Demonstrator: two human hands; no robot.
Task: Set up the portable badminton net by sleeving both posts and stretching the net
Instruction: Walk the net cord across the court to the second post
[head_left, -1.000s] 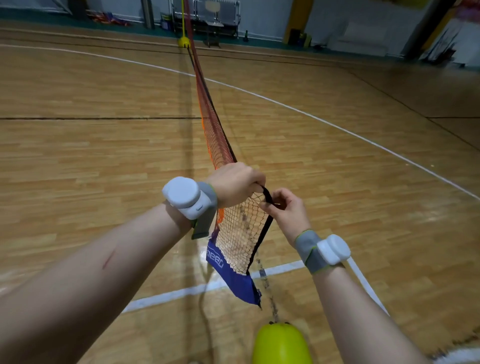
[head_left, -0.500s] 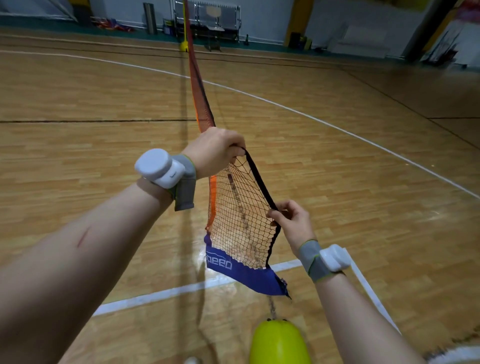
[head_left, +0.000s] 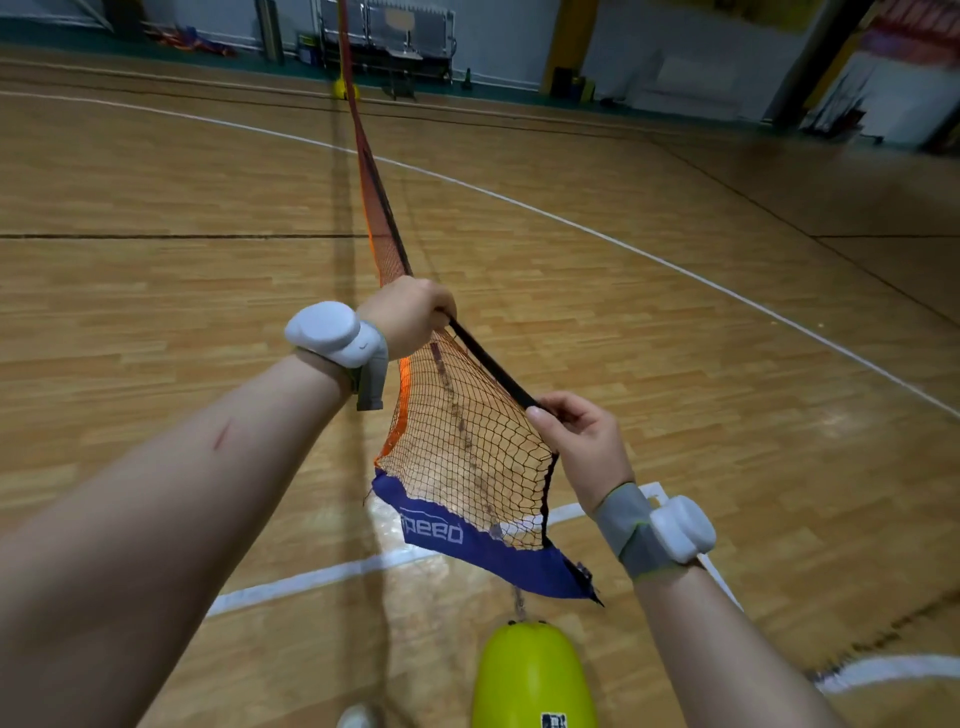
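From the head camera, which is my only view, the net (head_left: 467, 441) runs as one long strip straight away from me towards a far yellow base (head_left: 345, 91) at the other side of the wooden floor (head_left: 156, 260). Its near end is spread between both hands. My left hand (head_left: 410, 317) is clenched round the gathered top of the mesh, further out along the strip. My right hand (head_left: 582, 441), closer to me and lower, pinches the black edge band (head_left: 488, 364) between thumb and fingers, so the band runs taut from one hand to the other. The blue sleeve (head_left: 493, 551) hangs below the hands, its long axis tilted down towards my right, not upright. The yellow-green base (head_left: 532, 675) sits on the floor under the sleeve's lower end. A thin upright seems to rise from it behind the mesh; I cannot tell where its top is. I judge the right hand nearer the sleeve, which must turn vertical over the base.
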